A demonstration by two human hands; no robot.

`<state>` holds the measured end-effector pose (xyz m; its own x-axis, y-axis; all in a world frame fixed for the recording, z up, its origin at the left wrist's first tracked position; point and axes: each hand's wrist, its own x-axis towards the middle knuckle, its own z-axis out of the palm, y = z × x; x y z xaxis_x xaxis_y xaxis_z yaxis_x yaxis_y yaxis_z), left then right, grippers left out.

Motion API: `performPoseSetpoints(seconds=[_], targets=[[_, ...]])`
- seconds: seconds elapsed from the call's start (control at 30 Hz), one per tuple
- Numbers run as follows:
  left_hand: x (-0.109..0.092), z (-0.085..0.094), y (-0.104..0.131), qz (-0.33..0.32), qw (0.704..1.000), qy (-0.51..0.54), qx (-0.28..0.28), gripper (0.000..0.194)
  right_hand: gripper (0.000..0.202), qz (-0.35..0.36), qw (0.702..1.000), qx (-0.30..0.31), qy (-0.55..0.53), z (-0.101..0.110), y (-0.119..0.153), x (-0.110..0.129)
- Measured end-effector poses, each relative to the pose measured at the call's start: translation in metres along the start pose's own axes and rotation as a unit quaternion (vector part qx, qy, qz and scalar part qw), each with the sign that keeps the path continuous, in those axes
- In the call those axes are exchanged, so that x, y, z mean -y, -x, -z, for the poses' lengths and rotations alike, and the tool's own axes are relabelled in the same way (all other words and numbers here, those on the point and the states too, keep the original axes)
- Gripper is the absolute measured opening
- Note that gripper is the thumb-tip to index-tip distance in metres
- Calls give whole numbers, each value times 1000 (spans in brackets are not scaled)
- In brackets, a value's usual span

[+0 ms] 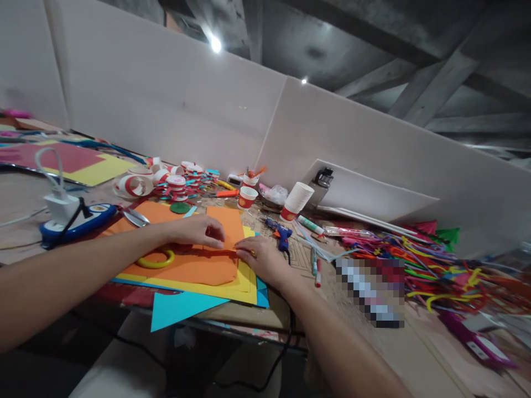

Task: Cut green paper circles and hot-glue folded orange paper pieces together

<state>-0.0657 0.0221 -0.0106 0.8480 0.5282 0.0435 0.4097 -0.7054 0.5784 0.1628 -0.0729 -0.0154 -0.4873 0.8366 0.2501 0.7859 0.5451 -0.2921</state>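
Observation:
My right hand pinches the edge of a sheet of orange paper between thumb and fingers. Over the same sheet, my left hand is held with thumb and bent fingers apart; whether its fingertips touch the paper I cannot tell. More orange paper lies underneath, stacked on yellow paper and blue paper. A yellow ring handle rests on the stack below my left wrist. Beyond that forearm shows a shiny metal blade; the forearm hides whether the two join. A green disc lies near the stack's far edge.
A blue glue gun and markers lie right of the stack. Paper cups stand behind. Cut cup pieces sit far left, near a power strip. Colourful pipe cleaners cover the right side. A blue paper triangle overhangs the front edge.

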Motion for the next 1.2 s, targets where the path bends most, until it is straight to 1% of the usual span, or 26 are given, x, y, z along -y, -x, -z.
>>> performPoseSetpoints(seconds=[0.13,0.33,0.53,0.67,0.73,0.8,0.83,0.9,0.97,1.0,1.07,1.13,1.2], targets=[[-7,2,2,6,1000,-6,7,36,23,-7,1000,-12,-21,-3,-1,-3],[-12,3,5,-7,1000,-26,12,37,20,-17,999,-32,-1,-7,-5,-3],[-4,0,3,-32,998,-45,2,31,15,-84,994,-58,-51,-8,-7,3],[5,-2,1,-37,999,-19,-5,29,13,-116,989,-58,-76,-9,-8,5],[7,-3,0,-30,999,-11,-4,29,13,-125,987,-65,-80,-6,-8,5],[6,-4,0,-25,999,-20,-1,27,15,-140,983,-89,-82,1,-6,2],[4,-4,1,-23,999,-32,-1,24,18,-157,979,-108,-77,5,-5,-1],[-1,-3,2,-17,998,-60,-4,20,26,-209,966,-149,-32,16,1,-10],[-6,-4,2,-12,997,-73,-4,19,31,-279,942,-176,61,26,7,-21],[-8,-4,2,-12,997,-73,-3,19,32,-312,929,-174,98,29,11,-27],[-9,-7,2,-19,997,-69,-4,21,34,-364,910,-150,129,31,15,-38],[-8,-10,0,-37,996,-75,-16,23,35,-395,901,-123,129,29,18,-47],[-5,-13,-2,-67,992,-93,-46,22,33,-410,898,-109,121,26,18,-54]])
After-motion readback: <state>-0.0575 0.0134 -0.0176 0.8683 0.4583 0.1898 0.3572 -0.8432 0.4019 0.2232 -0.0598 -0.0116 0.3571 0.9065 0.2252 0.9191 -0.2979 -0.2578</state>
